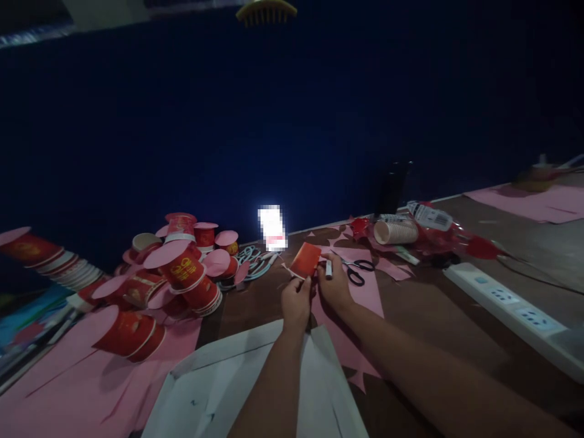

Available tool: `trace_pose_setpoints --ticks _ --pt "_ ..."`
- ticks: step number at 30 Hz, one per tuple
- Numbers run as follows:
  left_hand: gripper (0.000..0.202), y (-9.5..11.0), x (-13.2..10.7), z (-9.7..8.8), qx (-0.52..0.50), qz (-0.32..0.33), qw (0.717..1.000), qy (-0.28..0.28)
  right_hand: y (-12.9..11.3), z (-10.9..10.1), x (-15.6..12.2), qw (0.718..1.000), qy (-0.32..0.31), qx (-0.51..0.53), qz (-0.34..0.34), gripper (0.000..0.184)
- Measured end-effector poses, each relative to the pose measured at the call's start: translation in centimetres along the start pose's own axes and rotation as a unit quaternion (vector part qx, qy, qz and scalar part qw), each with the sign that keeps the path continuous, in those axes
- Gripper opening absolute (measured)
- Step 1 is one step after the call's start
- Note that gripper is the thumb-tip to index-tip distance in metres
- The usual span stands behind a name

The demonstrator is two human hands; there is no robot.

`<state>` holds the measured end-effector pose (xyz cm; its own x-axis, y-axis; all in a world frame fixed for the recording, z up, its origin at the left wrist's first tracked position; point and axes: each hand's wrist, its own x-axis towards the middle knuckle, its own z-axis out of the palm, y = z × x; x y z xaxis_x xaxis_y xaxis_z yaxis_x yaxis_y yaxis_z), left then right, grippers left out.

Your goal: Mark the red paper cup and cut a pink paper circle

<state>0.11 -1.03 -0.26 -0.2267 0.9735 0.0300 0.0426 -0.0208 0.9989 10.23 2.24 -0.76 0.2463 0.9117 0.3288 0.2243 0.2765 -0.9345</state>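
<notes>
A red paper cup (305,260), tilted on its side with its pale rim towards me, is held in the fingers of my left hand (297,301). My right hand (336,285) is closed beside the cup's right side, around a short white marker-like stick (328,269) whose lower end looks dark. Whether its tip touches the cup is hidden. Just right of that hand, black-handled scissors (357,274) lie on a pink paper sheet (371,298).
Many red cups with pink paper discs (182,267) crowd the left. Near them are teal-handled scissors (258,264) and a glowing screen (272,228). A white tray-like box (219,371) lies in front of me. Stacked cups (396,231) and a power strip (515,310) are on the right.
</notes>
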Motion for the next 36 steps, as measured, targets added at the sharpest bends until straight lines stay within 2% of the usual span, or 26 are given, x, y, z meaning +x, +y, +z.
trace_pose_setpoints --ticks 5,9,12,15,19,21,22,27,31,33,36 --pt "0.034 0.4 0.3 -0.1 0.158 -0.002 0.987 0.014 0.4 0.0 0.0 1.0 -0.012 -0.006 0.01 0.033" --pt "0.036 0.7 0.3 -0.1 0.199 -0.01 0.98 0.022 0.8 0.1 0.3 1.0 0.003 0.002 0.01 0.03" --pt "0.036 1.0 0.2 0.0 0.207 0.0 0.978 0.02 1.1 -0.2 0.5 0.999 -0.015 0.018 0.023 0.029" --pt "0.036 0.9 0.1 0.0 0.213 0.005 0.977 0.015 1.4 -1.5 0.4 0.999 -0.049 0.006 -0.004 0.028" --pt "0.037 0.4 0.2 0.0 0.22 -0.001 0.975 0.002 1.6 -4.6 0.3 0.992 -0.08 -0.077 -0.057 0.024" --pt "0.038 0.3 0.2 0.0 0.229 -0.008 0.973 0.005 1.8 -6.0 0.6 0.992 -0.077 -0.089 -0.046 0.022" --pt "0.038 0.2 0.2 0.1 0.238 -0.016 0.971 0.002 2.0 -6.6 0.9 0.992 -0.074 -0.098 -0.033 0.022" --pt "0.039 0.0 0.2 0.0 0.279 -0.031 0.96 -0.002 3.2 -8.5 4.0 0.99 0.019 -0.138 0.009 0.022" --pt "0.041 -0.2 0.2 -0.1 0.284 -0.023 0.958 -0.007 3.6 -9.4 6.2 0.994 0.039 -0.102 0.017 0.02" --pt "0.041 -0.2 0.2 -0.1 0.274 -0.016 0.962 -0.007 3.4 -9.5 6.3 0.993 0.06 -0.093 0.027 0.021" --pt "0.04 -0.1 0.2 -0.3 0.239 0.017 0.971 -0.014 2.5 -8.4 5.0 0.992 0.088 -0.081 0.046 0.026"
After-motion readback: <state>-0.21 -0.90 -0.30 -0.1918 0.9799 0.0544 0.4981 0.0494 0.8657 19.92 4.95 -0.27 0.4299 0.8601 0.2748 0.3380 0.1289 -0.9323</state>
